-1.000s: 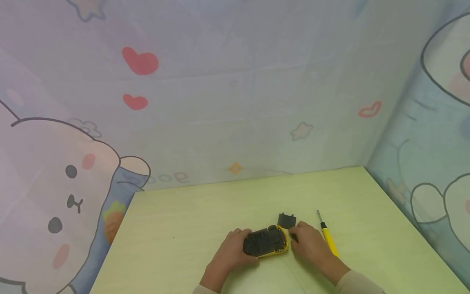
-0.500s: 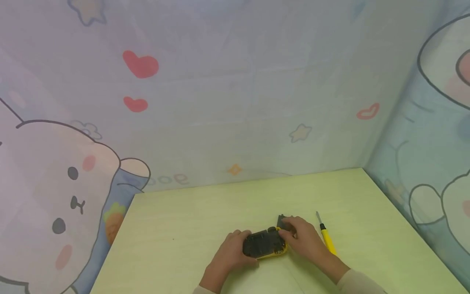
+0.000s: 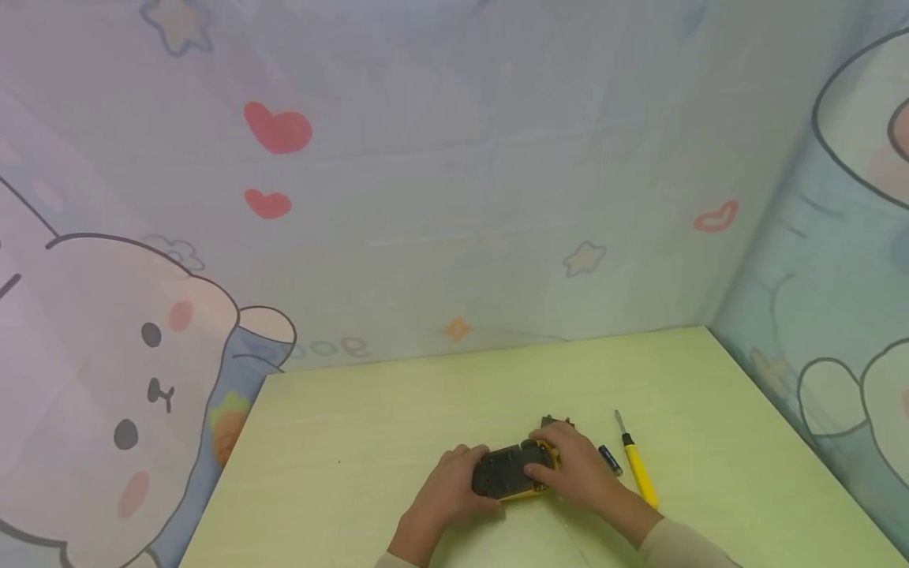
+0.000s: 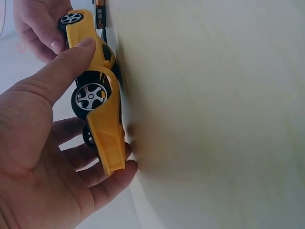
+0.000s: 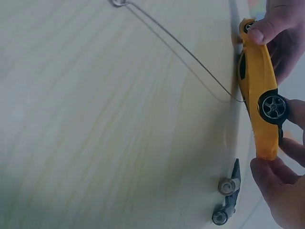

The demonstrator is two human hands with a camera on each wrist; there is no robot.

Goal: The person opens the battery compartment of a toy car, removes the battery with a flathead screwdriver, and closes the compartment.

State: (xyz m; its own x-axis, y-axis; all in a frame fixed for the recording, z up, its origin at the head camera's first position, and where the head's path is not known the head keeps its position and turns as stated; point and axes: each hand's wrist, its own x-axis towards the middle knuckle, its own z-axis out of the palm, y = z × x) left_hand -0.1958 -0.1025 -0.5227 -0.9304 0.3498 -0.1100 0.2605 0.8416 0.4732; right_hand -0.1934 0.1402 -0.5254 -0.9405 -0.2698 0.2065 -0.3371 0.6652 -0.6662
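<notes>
A yellow toy car (image 3: 506,471) lies upside down, its black underside facing up in the head view. My left hand (image 3: 449,483) grips its left end, the thumb on the near side and the fingers on the far side. At its right end my right hand (image 3: 577,468) holds it, the thumb on the underside and fingers at the end. A dark cover (image 3: 555,422) lies on the table just behind the right hand, partly hidden by it. To the right of that hand lies a battery (image 3: 610,461), beside a yellow-handled screwdriver (image 3: 637,468).
The pale table (image 3: 369,418) meets a printed cloth wall (image 3: 426,237) at the back. A thin wire (image 5: 183,47) runs over the table toward the car in the right wrist view. A dark flat piece with two round metallic ends (image 5: 229,187) lies near the right fingers.
My right hand has moved left from beside the dark cover onto the car's right end. The battery now shows beside the screwdriver. The left hand keeps its hold.
</notes>
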